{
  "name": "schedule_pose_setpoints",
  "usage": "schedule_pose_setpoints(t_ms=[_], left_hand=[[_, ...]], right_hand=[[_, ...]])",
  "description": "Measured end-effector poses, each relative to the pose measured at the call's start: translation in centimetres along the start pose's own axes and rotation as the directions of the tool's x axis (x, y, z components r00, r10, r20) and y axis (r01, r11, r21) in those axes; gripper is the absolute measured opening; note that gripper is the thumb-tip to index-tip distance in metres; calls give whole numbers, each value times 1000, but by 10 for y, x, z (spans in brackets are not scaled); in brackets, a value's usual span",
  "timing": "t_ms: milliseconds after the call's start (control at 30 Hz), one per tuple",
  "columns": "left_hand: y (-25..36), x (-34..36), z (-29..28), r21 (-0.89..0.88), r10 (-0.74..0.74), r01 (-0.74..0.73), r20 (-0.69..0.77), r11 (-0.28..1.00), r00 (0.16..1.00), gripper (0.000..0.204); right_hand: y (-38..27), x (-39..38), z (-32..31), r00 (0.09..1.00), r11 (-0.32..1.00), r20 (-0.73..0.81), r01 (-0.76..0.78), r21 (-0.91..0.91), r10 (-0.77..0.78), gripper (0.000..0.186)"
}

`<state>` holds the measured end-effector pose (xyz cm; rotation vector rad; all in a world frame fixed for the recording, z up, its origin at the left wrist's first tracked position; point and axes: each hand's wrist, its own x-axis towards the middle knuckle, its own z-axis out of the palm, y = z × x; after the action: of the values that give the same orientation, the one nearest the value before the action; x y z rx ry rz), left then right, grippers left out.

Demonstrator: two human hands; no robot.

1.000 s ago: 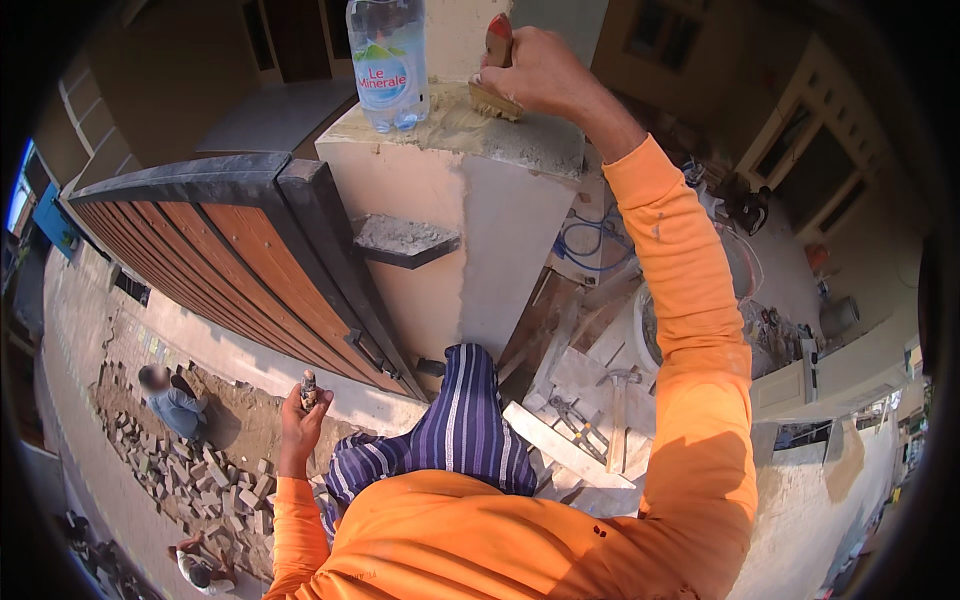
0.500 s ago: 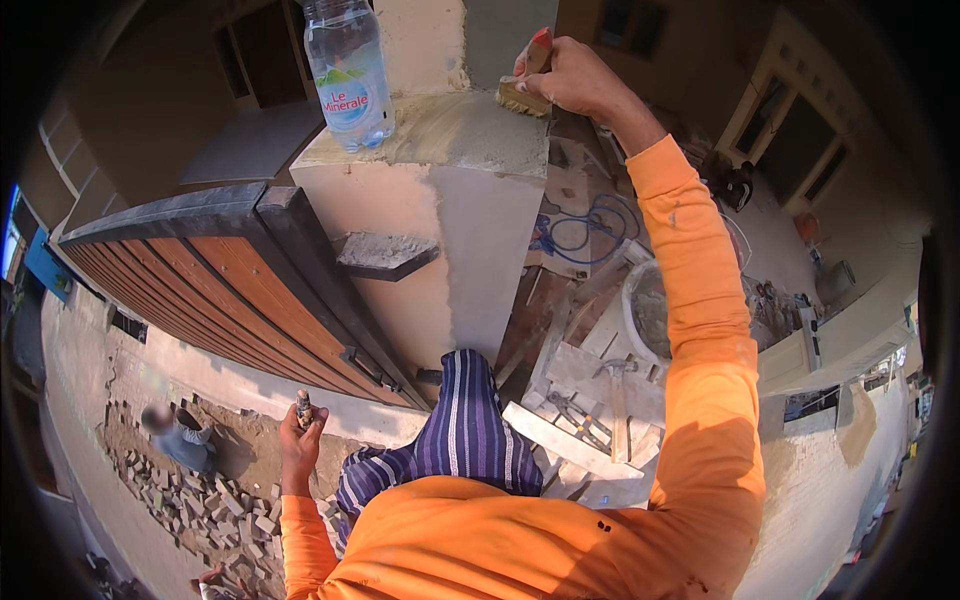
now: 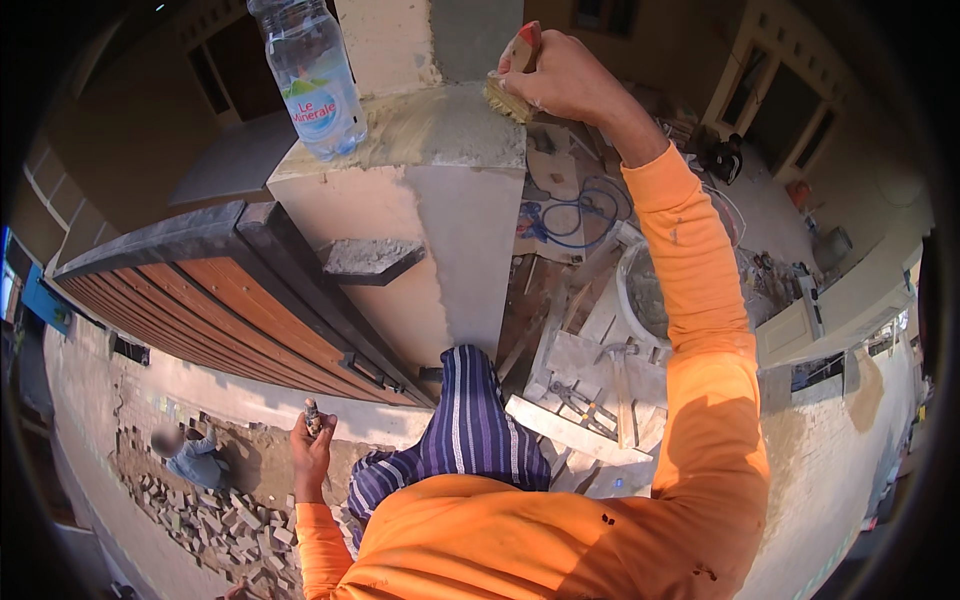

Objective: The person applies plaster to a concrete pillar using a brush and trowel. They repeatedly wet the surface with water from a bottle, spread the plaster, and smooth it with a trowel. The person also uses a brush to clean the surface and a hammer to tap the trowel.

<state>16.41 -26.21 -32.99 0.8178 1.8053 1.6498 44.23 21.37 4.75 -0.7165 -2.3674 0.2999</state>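
At the ledge [image 3: 430, 135], the right hand [image 3: 572, 80] clenches a brush [image 3: 521, 50], bristles [image 3: 508, 101] leftward; the left hand [image 3: 311, 455] grips a small object [image 3: 312, 416].

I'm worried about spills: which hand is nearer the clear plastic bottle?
The right hand, to the right of the bottle, by the top of the plastered pillar. The left hand is farther, low down near the brown slatted gate.

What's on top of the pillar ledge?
A clear bottle stands left on the smeared ledge; the right hand holds a brush at the ledge's right edge. The surface directly beneath the bottle's base is covered.
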Motion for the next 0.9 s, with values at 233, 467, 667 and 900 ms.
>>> schedule_pose_setpoints(t_ms=[233,467,667,900], left_hand=[[6,-1,-4,133,-15,17,-19,991,1000,12],[1,-4,-12,118,-13,14,-6,993,1000,9],[-7,-5,-11,137,-54,51,19,989,998,10],[3,-3,3,177,-74,71,11,982,997,9]], right_hand=[[-38,-23,-17,980,929,-196,45,367,30,18],[-36,-50,-8,991,990,-108,-63,129,77,25],[-35,-58,-12,973,992,-226,-14,125,43,24],[-63,-60,-1,998,682,-59,29,730,21,26]])
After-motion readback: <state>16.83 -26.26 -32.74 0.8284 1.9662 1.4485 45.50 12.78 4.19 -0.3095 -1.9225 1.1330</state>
